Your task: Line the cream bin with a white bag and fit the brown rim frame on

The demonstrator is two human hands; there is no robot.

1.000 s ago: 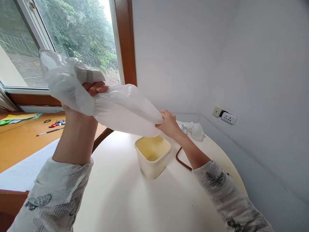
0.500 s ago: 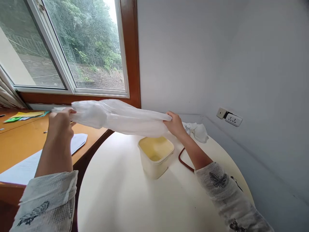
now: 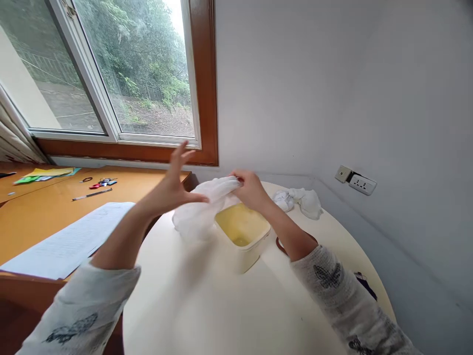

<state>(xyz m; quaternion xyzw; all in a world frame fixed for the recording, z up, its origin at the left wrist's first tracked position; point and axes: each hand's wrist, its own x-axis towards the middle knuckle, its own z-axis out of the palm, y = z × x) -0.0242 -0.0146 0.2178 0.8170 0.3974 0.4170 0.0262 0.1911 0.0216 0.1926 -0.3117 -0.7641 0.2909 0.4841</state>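
The crumpled white plastic bag (image 3: 201, 209) hangs at the nine o'clock rim of the pale yellow square plastic tub (image 3: 246, 236). Your right hand (image 3: 251, 190) pinches its top in a closed grip; your left hand (image 3: 173, 185) is spread open, thumb touching the bag. Open room lies at six o'clock on the round cream surface (image 3: 207, 305). White crumpled wads (image 3: 297, 199) sit at two o'clock by the grey wall (image 3: 332, 88).
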